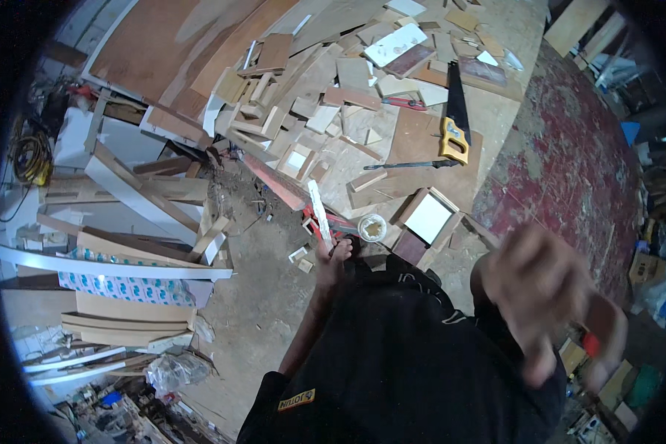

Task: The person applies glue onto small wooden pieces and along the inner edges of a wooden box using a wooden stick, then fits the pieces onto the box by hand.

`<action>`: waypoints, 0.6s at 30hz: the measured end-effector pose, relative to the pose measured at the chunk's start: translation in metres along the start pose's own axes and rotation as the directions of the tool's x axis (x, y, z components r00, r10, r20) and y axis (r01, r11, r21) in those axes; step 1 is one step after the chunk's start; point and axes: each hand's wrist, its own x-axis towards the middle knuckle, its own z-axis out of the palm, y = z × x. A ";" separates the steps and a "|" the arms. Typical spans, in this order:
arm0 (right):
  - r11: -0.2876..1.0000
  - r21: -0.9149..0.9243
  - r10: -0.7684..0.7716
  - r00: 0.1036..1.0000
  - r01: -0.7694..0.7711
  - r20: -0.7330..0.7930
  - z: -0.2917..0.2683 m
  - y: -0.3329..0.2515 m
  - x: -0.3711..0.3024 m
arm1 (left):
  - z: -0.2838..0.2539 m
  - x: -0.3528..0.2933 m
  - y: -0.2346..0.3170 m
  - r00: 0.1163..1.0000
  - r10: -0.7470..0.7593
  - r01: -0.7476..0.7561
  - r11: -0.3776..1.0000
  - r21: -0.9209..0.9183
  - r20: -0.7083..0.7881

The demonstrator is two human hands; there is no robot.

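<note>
White strip (320,211) in curled left fingers (342,250); right fingers (540,361) apart, blurred.

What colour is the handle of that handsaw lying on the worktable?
The handsaw's handle is yellow; it shows best in the head view.

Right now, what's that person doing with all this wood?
The person's left hand is gripping the lower end of a white strip that points up and away. The right hand is raised off to the right, too blurred to tell whether it holds anything. Just right of the left hand is a small round tub. Beyond, a handsaw with a yellow handle lies untouched among scattered wood pieces.
</note>
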 end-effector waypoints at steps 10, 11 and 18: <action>0.974 0.134 -0.195 0.978 0.184 0.074 0.004 -0.034 0.021 | 0.036 0.011 0.009 1.000 0.030 -0.030 0.994 -0.106 -0.004; 0.983 0.045 -0.175 0.984 0.176 -0.031 0.006 -0.039 0.014 | 0.040 0.008 0.010 0.999 0.028 -0.030 0.993 -0.117 -0.019; 0.988 -0.041 -0.155 0.983 0.152 -0.094 -0.007 -0.053 0.006 | 0.054 0.002 0.005 0.997 0.060 -0.066 0.983 -0.169 -0.038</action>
